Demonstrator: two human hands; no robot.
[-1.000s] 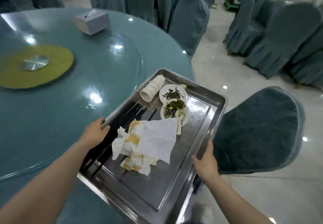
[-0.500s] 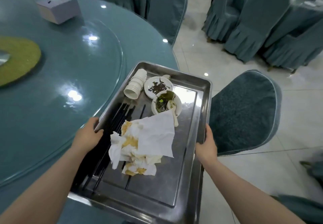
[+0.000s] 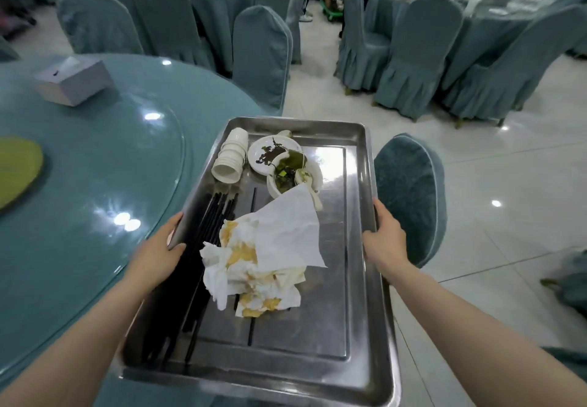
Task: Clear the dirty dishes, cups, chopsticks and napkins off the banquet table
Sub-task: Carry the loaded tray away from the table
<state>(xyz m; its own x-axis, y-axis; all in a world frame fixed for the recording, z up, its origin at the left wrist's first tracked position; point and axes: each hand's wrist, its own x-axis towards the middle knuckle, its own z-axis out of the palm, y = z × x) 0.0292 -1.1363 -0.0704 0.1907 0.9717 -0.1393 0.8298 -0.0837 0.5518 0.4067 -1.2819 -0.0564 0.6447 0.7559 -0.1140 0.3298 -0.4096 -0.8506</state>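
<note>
I hold a steel tray (image 3: 355, 279) level in front of me. My left hand (image 3: 158, 248) grips its left rim and my right hand (image 3: 384, 238) grips its right rim. On the tray lie stained white napkins (image 3: 263, 257), several black chopsticks (image 3: 203, 248) along the left side, a stack of white cups (image 3: 230, 160) on its side, a dirty plate (image 3: 270, 154) and a bowl (image 3: 286, 178) with green scraps and a white spoon (image 3: 309, 186). The round banquet table (image 3: 95, 168) with its glass turntable lies to my left.
A grey tissue box (image 3: 71, 81) and a green mat (image 3: 16, 165) stand on the table. A covered chair (image 3: 409, 197) is just right of the tray, another (image 3: 260, 57) behind the table. Further tables with dishes, chairs and people's legs fill the back. Tiled floor stretches right.
The tray has swung right, off the table edge, and now points straight ahead. My view has lifted and turned toward the aisle. Both hands keep their grip on the rims.
</note>
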